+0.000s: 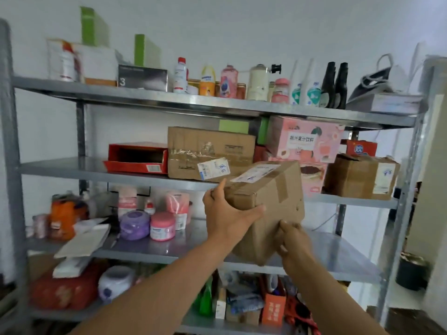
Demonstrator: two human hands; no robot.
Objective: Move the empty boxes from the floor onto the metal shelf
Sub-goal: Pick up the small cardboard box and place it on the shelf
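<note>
A taped cardboard box (268, 201) with a white label on top is held in the air, tilted, in front of the metal shelf (60, 166), at about the height of its second board from the top. It touches no board.

The left grip (227, 213) clasps the box's near left end: the fingers reach up over the left edge and the thumb lies flat along the near face. The right grip (292, 240) holds the box from below at its lower near corner, fingers curled round the bottom edge. The box sits between the two, above the right grip and to the right of the left.

Behind it on the second board stand a large brown carton (210, 151), pink cartons (304, 139) and a smaller brown carton (360, 176)
</note>
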